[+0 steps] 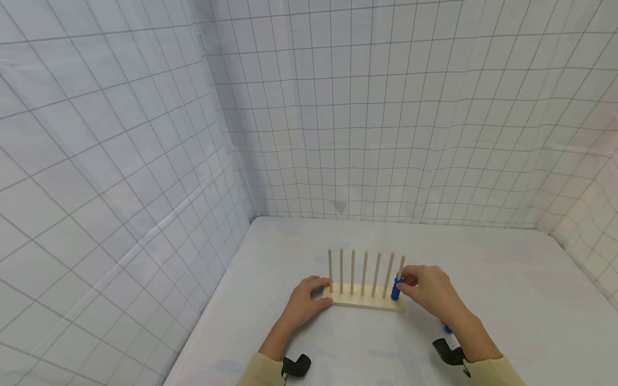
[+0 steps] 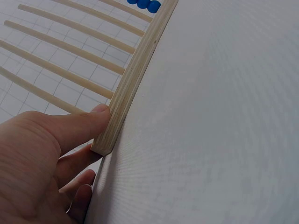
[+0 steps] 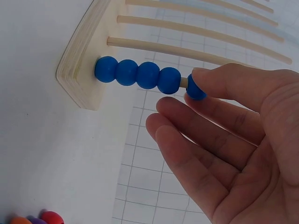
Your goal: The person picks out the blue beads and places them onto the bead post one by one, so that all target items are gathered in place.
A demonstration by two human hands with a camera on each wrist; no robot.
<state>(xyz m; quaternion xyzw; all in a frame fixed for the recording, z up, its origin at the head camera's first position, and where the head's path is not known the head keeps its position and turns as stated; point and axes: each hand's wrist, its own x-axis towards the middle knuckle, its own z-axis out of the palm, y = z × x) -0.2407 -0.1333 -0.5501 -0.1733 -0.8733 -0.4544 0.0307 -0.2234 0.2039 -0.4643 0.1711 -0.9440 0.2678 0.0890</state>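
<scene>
A pale wooden base [image 1: 362, 304] with a row of several upright pegs [image 1: 364, 273] stands on the table. Round blue beads [image 3: 147, 75] are stacked on the rightmost peg, touching one another from the base up. My right hand [image 1: 431, 289] pinches one more blue bead [image 3: 195, 87] between thumb and index finger. That bead is on the same peg, a small gap above the stack; the other fingers are loosely bent. My left hand [image 1: 305, 301] grips the left end of the base, thumb on its near edge and fingers behind. The other pegs carry no beads.
Beside the right forearm a blue bead [image 1: 448, 328] lies partly hidden on the white table [image 1: 289, 241]. Red [image 3: 52, 217] and orange beads [image 3: 20, 220] show at the right wrist view's bottom corner. Grid-patterned cloth [image 1: 362, 107] hangs behind and at both sides.
</scene>
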